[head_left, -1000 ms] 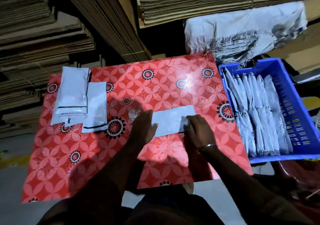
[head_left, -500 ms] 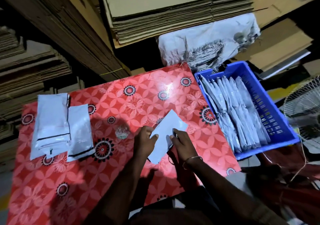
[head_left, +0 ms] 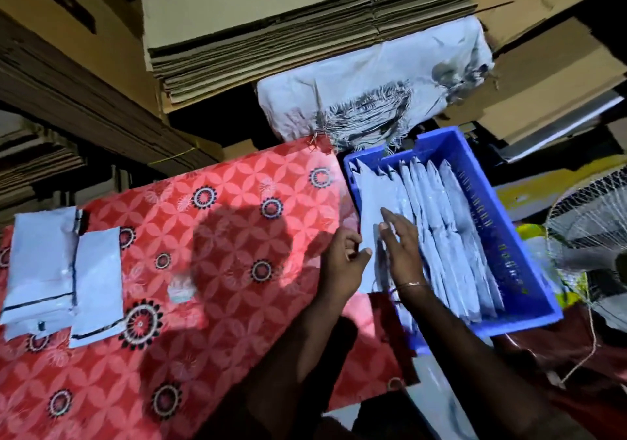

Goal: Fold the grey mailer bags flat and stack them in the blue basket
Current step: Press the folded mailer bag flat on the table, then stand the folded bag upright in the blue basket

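1. Left hand (head_left: 342, 260) is pinching a folded grey mailer bag (head_left: 373, 208) at its near edge, thumb on top, other fingers curled; how they lie under the bag is hidden.
2. Right hand (head_left: 402, 248) is lying flat with fingers straight and together, pressing against the row of folded bags (head_left: 451, 236), holding nothing.
3. The held bag is standing at the left end of the blue basket (head_left: 509, 236), just inside its left wall; its lower part is hidden behind both hands.
4. The basket's near left corner is covered by the right forearm; bag count is hard to tell as they overlap.
5. Unfolded mailer bags (head_left: 64, 270) are lying in a pile at the left of the desk (head_left: 220, 236); the pile's left edge is cut off by the frame.
6. A fan (head_left: 590, 229) at right is partly cut off.
7. Cardboard stacks (head_left: 271, 32) behind are dim, and a motion blur is softening the hands.
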The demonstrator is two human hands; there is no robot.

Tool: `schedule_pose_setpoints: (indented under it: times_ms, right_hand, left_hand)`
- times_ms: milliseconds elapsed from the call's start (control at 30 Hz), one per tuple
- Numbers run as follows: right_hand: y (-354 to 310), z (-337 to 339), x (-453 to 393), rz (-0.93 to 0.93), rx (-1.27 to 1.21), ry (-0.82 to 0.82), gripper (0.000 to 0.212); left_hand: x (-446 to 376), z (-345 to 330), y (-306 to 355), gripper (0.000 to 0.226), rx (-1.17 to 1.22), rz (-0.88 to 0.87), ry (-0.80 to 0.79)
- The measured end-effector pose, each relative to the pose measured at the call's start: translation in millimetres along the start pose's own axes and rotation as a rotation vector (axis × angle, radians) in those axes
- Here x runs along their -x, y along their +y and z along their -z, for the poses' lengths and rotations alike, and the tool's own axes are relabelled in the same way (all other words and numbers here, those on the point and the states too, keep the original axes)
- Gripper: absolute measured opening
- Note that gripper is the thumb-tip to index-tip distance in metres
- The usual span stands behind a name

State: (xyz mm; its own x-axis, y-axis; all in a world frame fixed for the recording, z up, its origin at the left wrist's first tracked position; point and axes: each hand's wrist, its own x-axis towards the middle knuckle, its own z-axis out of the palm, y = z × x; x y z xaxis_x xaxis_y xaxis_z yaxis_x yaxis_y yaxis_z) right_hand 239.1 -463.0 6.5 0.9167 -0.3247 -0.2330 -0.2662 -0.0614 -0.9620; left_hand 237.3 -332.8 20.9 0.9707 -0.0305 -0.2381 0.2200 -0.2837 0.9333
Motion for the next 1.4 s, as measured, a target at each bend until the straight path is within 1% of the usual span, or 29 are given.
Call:
schedule_pose_setpoints:
  times_ms: [100,167,267,367,433,500,567,633,733,833,933,1067,1133,1200,1267,1333,1400]
  right_hand:
    - [8,35,-49,0.011,0.032,-0.026,0.033]
    - [15,47,-76,-0.020,0.019,-0.040,0.028]
    - [25,53,-110,-0.068,0.014,-0.093,0.026]
    - [35,45,-137,-0.128,-0.014,-0.146,0.023]
    - [43,37,-152,-0.178,-0.048,-0.183,0.022]
    - [52,32,-165,-0.231,-0.071,-0.234,0.029]
    - [58,27,-175,-0.251,-0.047,-0.283,0.037]
    - [63,25,-181,-0.260,-0.028,-0.300,0.039]
    - [67,25,-181,-0.267,0.004,-0.329,0.041]
    - [68,27,-181,-0.270,0.077,-0.360,0.044]
    - [59,33,-179,-0.285,0.143,-0.313,0.048]
    - [32,36,-167,-0.177,0.151,-0.166,0.044]
    - [12,32,-155,-0.094,0.156,-0.163,0.040]
    - [-5,23,-138,0.039,0.186,-0.199,0.035]
    - [-21,7,-114,0.214,0.211,-0.265,0.033]
    - [-30,-13,-82,0.370,0.239,-0.349,0.037]
    - [-32,-38,-50,0.485,0.264,-0.438,0.039]
  left_hand:
    - [-26,-51,11,0.023,-0.032,0.036,0.004]
    - [-42,-75,10,0.021,-0.095,0.032,0.038]
    - [-62,-94,5,0.019,-0.256,0.031,0.102]
    - [-84,-100,1,0.028,-0.375,0.068,0.143]
    - [-100,-100,-2,0.040,-0.445,0.092,0.119]
    - [-114,-100,-5,0.050,-0.511,0.069,0.066]
    - [-123,-100,-6,0.053,-0.567,0.068,0.023]
    - [-126,-100,-7,0.053,-0.610,0.057,0.010]
    - [-123,-102,-9,0.050,-0.633,0.044,-0.016]
    - [-121,-102,-8,0.047,-0.594,0.042,-0.006]
    - [-114,-97,-1,0.043,-0.497,0.045,0.007]
    - [-94,-72,13,0.039,-0.431,0.012,0.034]
    - [-78,-52,18,0.038,-0.396,0.009,0.064]
    - [-55,-28,19,0.036,-0.342,0.041,0.103]
    - [-30,0,14,0.039,-0.335,0.040,0.153]
    - [-3,30,5,0.043,-0.335,0.035,0.192]
    - [25,63,-7,0.041,-0.328,0.075,0.253]
